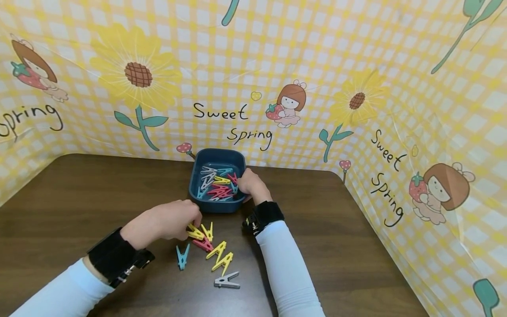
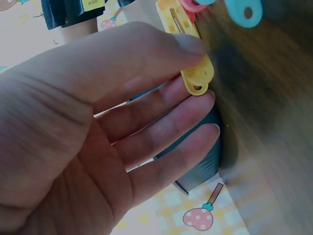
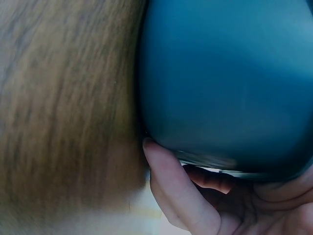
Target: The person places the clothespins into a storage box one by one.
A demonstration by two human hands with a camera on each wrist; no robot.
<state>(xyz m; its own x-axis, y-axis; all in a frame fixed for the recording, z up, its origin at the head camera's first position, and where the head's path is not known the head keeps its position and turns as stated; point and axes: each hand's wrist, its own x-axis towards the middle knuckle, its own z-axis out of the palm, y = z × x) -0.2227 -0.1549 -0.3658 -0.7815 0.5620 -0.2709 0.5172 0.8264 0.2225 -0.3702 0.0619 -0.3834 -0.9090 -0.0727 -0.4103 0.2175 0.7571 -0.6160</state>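
While the left hand pinches a yellow clothespin between thumb and fingers near the table's middle, beside loose clothespins, the right hand curls round the rim of the blue tub by the back edge, full of clothespins.

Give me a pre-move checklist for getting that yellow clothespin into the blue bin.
1. Left hand has a grip on the yellow clothespin: ok, pinched by thumb and finger.
2. Right hand steadies the blue bin: ok, at its right rim.
3. Bin upright on the table: ok.
4. Room in the bin: ok, pins lie low.
5. Pin clear of the red clothespin beside it: cannot tell.
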